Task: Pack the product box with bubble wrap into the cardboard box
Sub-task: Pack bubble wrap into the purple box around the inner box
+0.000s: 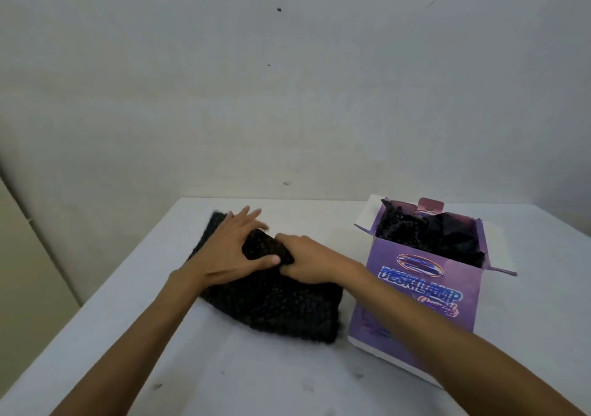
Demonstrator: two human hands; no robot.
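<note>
A bundle of black bubble wrap (281, 303) lies on the white table (160, 335) in the middle of the view. My left hand (230, 249) rests flat on its far left part, fingers spread. Beside it, my right hand (307, 259) grips a folded edge of the wrap near the top. A purple box printed "DESK LAMP" (425, 291) stands to the right with its top flaps open. More black bubble wrap (431, 239) fills its opening. What the bundle on the table covers is hidden.
A plain pale wall (287, 79) rises behind the table's back edge. The table's left edge runs diagonally at the left, with a beige floor or cabinet (28, 255) beyond it. Small dark specks dot the tabletop near me.
</note>
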